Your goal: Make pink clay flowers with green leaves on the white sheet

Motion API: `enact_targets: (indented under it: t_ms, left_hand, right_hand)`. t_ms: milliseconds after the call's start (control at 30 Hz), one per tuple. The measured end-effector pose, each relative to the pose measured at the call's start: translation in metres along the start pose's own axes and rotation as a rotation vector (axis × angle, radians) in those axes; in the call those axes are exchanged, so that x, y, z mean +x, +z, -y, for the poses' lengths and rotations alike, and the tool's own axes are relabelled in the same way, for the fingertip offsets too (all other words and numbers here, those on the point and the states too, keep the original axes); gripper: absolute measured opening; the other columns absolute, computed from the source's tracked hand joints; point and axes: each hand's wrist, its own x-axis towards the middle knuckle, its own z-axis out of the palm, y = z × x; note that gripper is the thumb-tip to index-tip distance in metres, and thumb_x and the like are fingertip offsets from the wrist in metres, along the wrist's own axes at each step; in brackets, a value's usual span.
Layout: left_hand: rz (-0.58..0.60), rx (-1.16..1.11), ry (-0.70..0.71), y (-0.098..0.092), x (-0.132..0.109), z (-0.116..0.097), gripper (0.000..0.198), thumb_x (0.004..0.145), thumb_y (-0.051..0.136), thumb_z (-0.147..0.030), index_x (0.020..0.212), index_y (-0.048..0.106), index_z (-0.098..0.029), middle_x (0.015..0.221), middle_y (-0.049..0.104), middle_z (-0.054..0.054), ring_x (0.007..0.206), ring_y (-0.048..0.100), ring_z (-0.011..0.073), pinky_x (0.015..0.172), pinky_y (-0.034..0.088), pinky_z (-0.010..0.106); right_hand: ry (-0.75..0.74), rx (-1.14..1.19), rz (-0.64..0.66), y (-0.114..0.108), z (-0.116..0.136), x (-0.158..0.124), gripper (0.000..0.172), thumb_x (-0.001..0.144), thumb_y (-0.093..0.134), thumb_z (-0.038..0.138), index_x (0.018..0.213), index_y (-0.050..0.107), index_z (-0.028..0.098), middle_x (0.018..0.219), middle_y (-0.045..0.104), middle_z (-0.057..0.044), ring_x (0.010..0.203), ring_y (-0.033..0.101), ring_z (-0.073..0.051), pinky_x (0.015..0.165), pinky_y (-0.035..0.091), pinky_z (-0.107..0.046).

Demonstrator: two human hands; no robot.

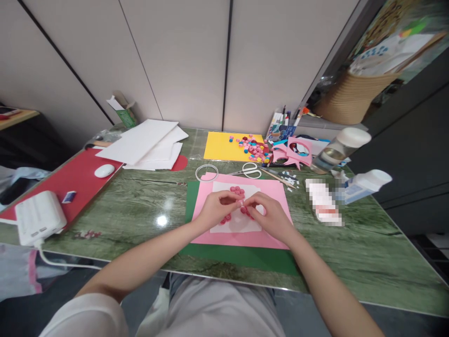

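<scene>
My left hand (216, 208) and my right hand (266, 213) meet fingertip to fingertip over a white sheet (245, 223) that lies on pink paper (273, 234) and green paper (245, 256). Both hands are closed in a pinch around a small pink piece between them, too small to name. Several small pink rolled pieces (237, 190) sit on the white sheet just beyond my fingers, and a few more pink pieces (226, 218) lie below my left hand.
White-handled scissors (249, 170) and a white ring (206, 172) lie behind the papers. A yellow sheet (219, 147) holds several coloured beads. A clear bottle (338, 149), glue bottle (365, 185), white paper stack (147, 142), mouse (104, 170) and power bank (38, 216) surround the green marble table (358, 252).
</scene>
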Motion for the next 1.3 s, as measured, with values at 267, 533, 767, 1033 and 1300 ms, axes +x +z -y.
enact_targets:
  t_ms: [267,533,767,1033,1300]
  left_hand:
    - [0.073,0.038,-0.047,0.0,0.0,-0.001,0.032,0.062,0.07,-0.036,0.084,0.063,-0.013,0.069,0.065,0.005,0.058,0.059,0.0115,0.052,0.044,0.022]
    - [0.211,-0.306,-0.256,-0.001,0.002,0.003,0.028,0.062,0.071,-0.027,0.085,0.063,-0.013,0.069,0.061,0.003,0.056,0.054,0.0072,0.047,0.036,0.019]
    - [0.161,-0.233,-0.216,-0.004,0.005,0.006,0.035,0.058,0.074,-0.029,0.087,0.062,-0.014,0.065,0.058,0.001,0.049,0.049,0.0055,0.044,0.034,0.019]
    - [0.217,-0.13,-0.196,-0.011,0.007,0.004,0.05,0.056,0.074,-0.029,0.102,0.059,-0.017,0.053,0.049,-0.006,0.037,0.042,0.0041,0.037,0.028,0.018]
    - [0.178,-0.241,-0.093,-0.017,0.012,-0.001,0.038,0.053,0.075,-0.022,0.088,0.064,-0.015,0.05,0.043,-0.007,0.04,0.036,0.0014,0.041,0.027,0.017]
  right_hand:
    - [0.054,-0.11,-0.037,0.002,-0.009,0.0,0.014,0.075,0.047,0.013,0.081,0.057,0.021,0.079,0.061,0.001,0.073,0.054,-0.014,0.07,0.04,-0.028]
    - [0.059,-0.16,-0.029,0.004,-0.014,0.001,0.019,0.076,0.044,0.014,0.087,0.057,0.022,0.078,0.063,0.001,0.072,0.055,-0.014,0.07,0.04,-0.028]
    - [0.053,-0.21,-0.047,0.005,-0.019,0.003,0.018,0.075,0.046,0.015,0.086,0.059,0.021,0.077,0.063,0.001,0.07,0.056,-0.014,0.069,0.039,-0.027]
    - [0.06,-0.208,-0.052,0.005,-0.018,0.003,0.017,0.075,0.046,0.015,0.085,0.059,0.021,0.074,0.063,0.001,0.068,0.055,-0.013,0.066,0.039,-0.026]
    - [0.093,-0.181,-0.168,-0.006,-0.028,0.006,0.018,0.074,0.046,0.016,0.084,0.06,0.022,0.075,0.064,0.002,0.069,0.057,-0.012,0.066,0.04,-0.024]
